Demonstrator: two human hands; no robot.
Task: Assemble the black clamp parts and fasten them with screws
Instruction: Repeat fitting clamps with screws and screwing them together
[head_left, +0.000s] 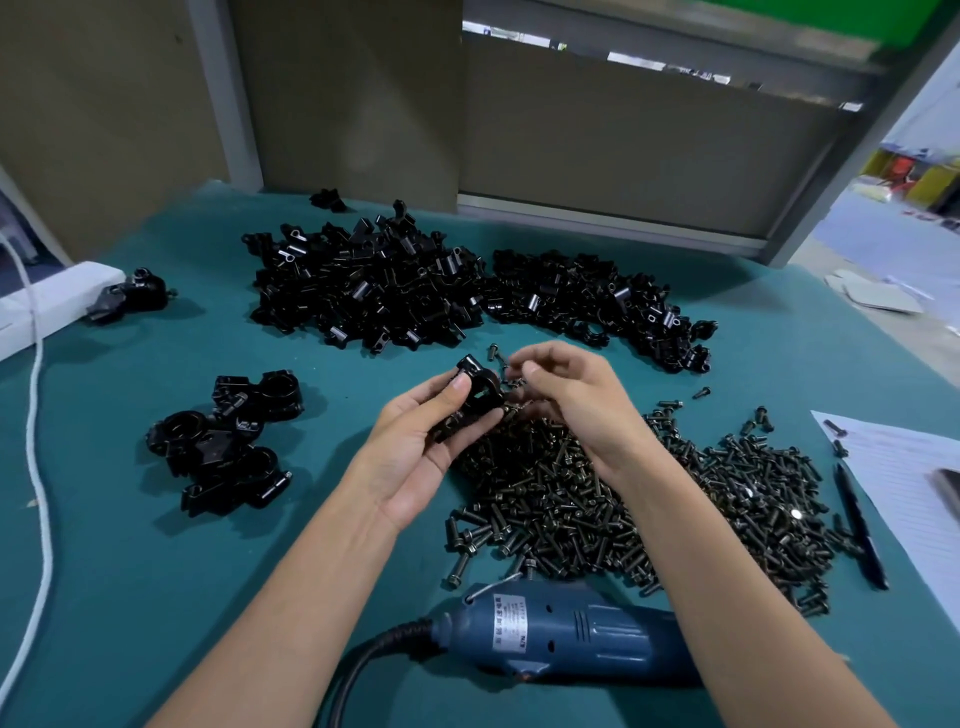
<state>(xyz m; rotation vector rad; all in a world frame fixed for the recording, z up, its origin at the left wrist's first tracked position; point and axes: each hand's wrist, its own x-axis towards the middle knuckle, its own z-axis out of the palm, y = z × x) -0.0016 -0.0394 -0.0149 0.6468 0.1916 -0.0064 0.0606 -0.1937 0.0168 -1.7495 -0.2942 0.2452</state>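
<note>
Over the tabletop (234, 545) middle, grips the black clamp (475, 395) in left fingers (457, 387), tilted toward curled right fingers (525, 372) for screwing; whether those pinch a screw, cannot tell.

Your left forearm (291, 597) and right forearm (727, 571) bare, reaching forward from bottom edge, converging toward centre. Your left hand (415, 452) palm up, thumb and fingers curled round clamp (480, 387). Your right hand (566, 400) back up, fingers curled, tips bunched just beside clamp; whether they pinch anything, unclear.
</note>
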